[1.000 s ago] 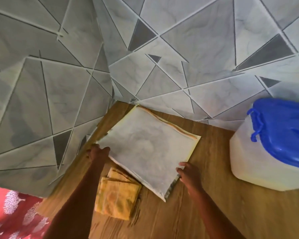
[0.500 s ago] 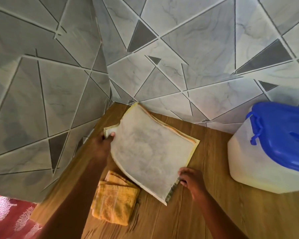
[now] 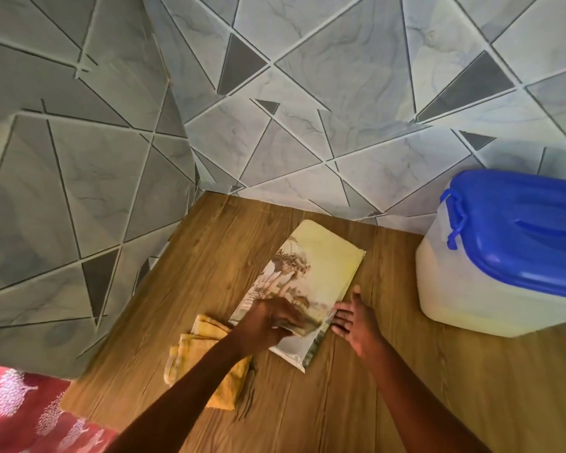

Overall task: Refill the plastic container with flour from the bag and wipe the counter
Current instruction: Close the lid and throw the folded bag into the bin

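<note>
Left hand point(image 3: 268, 322) lies flat across the near end of the folded bag point(image 3: 311, 282), fingers stretched out though blurred, pressing it onto the bench point(image 3: 340, 403); right hand point(image 3: 353, 318) rests open-palmed just beside the bag's right edge, fingertips touching it, neither grip curled round anything. A folded yellow cloth point(image 3: 203, 358) lies under the left forearm, left of the bag. Well apart on the right stands the container point(image 3: 464, 289), blue lid point(image 3: 530, 230) on, against the tiled wall point(image 3: 307, 109).
</note>
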A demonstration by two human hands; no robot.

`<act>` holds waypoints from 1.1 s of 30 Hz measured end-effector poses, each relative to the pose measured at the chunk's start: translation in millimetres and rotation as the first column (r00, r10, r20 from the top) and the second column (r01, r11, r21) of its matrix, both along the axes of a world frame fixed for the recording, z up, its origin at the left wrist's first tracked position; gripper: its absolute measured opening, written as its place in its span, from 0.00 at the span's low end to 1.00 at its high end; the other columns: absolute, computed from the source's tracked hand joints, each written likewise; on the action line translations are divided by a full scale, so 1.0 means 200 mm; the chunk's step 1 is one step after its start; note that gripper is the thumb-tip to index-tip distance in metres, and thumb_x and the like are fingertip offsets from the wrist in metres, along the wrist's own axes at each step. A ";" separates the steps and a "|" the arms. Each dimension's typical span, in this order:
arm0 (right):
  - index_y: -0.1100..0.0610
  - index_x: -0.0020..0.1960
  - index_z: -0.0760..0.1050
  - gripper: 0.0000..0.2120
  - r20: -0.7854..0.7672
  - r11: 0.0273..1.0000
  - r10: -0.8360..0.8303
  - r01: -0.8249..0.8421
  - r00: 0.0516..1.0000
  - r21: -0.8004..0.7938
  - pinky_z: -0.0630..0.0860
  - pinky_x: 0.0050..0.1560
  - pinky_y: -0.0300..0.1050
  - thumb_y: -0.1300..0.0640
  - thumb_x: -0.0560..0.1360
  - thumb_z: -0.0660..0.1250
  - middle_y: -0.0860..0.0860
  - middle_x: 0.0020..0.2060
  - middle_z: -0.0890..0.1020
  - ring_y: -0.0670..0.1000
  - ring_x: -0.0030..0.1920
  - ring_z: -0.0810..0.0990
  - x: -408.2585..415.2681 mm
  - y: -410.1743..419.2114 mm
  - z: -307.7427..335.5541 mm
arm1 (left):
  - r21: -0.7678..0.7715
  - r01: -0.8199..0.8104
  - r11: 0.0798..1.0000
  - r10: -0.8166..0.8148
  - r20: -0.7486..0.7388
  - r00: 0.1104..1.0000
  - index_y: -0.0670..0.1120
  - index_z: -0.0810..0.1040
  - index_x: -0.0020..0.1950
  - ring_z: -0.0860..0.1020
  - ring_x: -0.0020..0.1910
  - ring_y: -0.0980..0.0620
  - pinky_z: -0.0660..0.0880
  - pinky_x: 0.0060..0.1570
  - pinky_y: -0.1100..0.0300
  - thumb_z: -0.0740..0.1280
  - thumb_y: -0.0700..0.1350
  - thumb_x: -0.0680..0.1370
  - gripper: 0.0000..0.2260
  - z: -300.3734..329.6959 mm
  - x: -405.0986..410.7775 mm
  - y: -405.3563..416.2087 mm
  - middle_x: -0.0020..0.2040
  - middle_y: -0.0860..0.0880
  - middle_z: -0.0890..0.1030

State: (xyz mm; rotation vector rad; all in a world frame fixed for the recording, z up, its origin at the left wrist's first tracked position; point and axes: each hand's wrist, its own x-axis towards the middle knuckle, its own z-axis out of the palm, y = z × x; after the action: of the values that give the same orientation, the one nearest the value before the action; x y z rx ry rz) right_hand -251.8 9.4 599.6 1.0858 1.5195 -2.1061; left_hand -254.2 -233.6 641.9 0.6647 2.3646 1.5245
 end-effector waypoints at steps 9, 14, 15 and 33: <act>0.62 0.58 0.78 0.20 0.031 0.978 0.018 -0.024 0.999 0.206 0.82 0.36 0.46 0.49 0.75 0.75 0.61 0.52 0.84 0.57 0.46 0.85 -0.09 0.01 -0.03 | -0.138 0.092 0.986 -0.067 0.179 0.982 0.47 0.85 0.48 0.84 0.48 0.54 0.81 0.51 0.56 0.79 0.49 0.68 0.12 0.00 -0.02 0.08 0.48 0.51 0.86; 0.63 0.51 0.75 0.23 0.051 0.937 -0.001 -0.017 0.999 0.349 0.81 0.31 0.46 0.47 0.70 0.80 0.61 0.42 0.82 0.57 0.38 0.84 -0.14 -0.01 -0.02 | -0.232 -0.262 0.937 0.266 -0.014 0.964 0.53 0.85 0.41 0.83 0.47 0.58 0.78 0.51 0.57 0.75 0.44 0.71 0.04 -0.04 -0.34 0.05 0.44 0.55 0.85; 0.63 0.48 0.75 0.22 0.051 0.927 0.005 -0.023 0.999 0.375 0.81 0.31 0.47 0.47 0.70 0.80 0.62 0.40 0.83 0.58 0.36 0.84 -0.15 -0.01 -0.01 | -0.298 -0.304 0.905 0.285 -0.107 0.953 0.54 0.83 0.39 0.81 0.48 0.62 0.78 0.53 0.59 0.73 0.44 0.70 0.05 -0.07 -0.43 0.04 0.44 0.58 0.84; 0.60 0.52 0.78 0.11 -0.133 0.923 0.152 -0.093 0.979 0.373 0.84 0.44 0.59 0.70 0.73 0.74 0.56 0.47 0.86 0.57 0.47 0.85 -0.11 0.16 -0.03 | -0.168 -0.154 0.974 0.212 0.413 0.886 0.41 0.70 0.48 0.76 0.42 0.49 0.74 0.36 0.61 0.73 0.29 0.72 0.15 -0.09 -0.74 0.09 0.41 0.43 0.76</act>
State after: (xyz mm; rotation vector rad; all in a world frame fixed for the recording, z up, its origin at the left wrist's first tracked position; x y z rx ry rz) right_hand -274.5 42.1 594.6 0.9198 2.0623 -1.9096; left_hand -401.3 -215.0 623.5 0.0573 2.2006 1.3934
